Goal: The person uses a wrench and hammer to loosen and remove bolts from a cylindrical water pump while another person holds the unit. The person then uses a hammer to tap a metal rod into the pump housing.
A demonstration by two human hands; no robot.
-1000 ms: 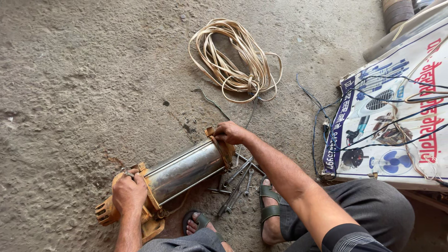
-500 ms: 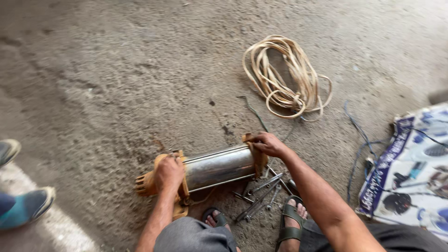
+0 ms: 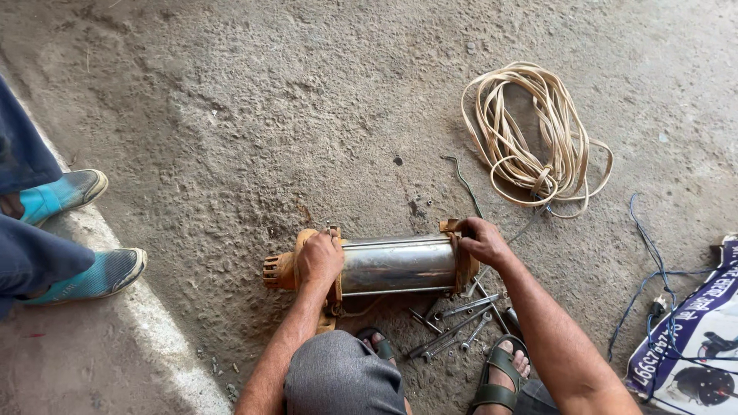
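1. Head view, the work: a shiny steel cylindrical pump body with rusty orange end caps (image 3: 396, 265) lies on its side on the rough grey concrete floor (image 3: 231, 115), just in front of the person's knees.
2. Left hand (image 3: 319, 260): fingers curled over the orange flange at the strainer end, gripping it.
3. Right hand (image 3: 480, 240): fingers closed on the opposite orange cap.
4. Around it: loose long steel bolts (image 3: 453, 323) lie by the sandalled feet; a coiled cream flat cable (image 3: 534, 138) rests well apart beyond.
5. Change: against the earlier frames, both hands keep the same holds; the pump lies more level across the view, so it remains steadied, not opened.
6. At left, a bystander's turquoise shoes (image 3: 84, 230) stand nearby.
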